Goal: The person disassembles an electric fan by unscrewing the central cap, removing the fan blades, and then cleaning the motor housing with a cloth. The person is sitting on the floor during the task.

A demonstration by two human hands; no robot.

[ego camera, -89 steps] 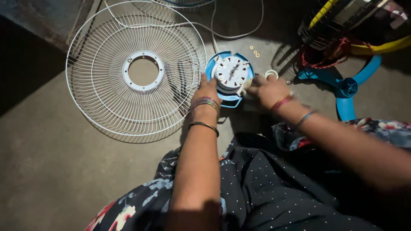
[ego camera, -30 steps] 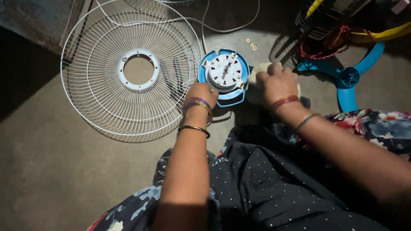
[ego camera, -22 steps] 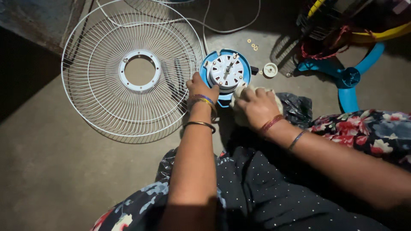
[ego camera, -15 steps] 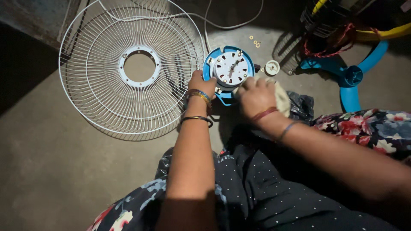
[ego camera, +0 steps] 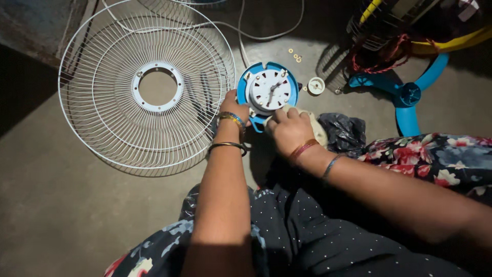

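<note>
The right hand [ego camera: 289, 131] has come back from beside the fan motor [ego camera: 268, 91], fingers clenched on a pale cloth [ego camera: 316, 128]; the left hand [ego camera: 231, 105] grasps the motor's left edge.

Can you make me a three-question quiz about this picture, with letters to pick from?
1. Where is the white wire fan guard?
A. left of the motor
B. on the lap
C. on the blue blade

2. What colour is the fan blade?
A. red
B. blue
C. green

3. What is the left hand doing?
A. resting on the lap
B. lifting the guard
C. gripping the round motor unit

Answers: 1 A, the guard lies left of the motor; 2 B, the blade is blue; 3 C, the fingers clasp its blue rim while the right hand presses a pale cloth beside it.
</note>
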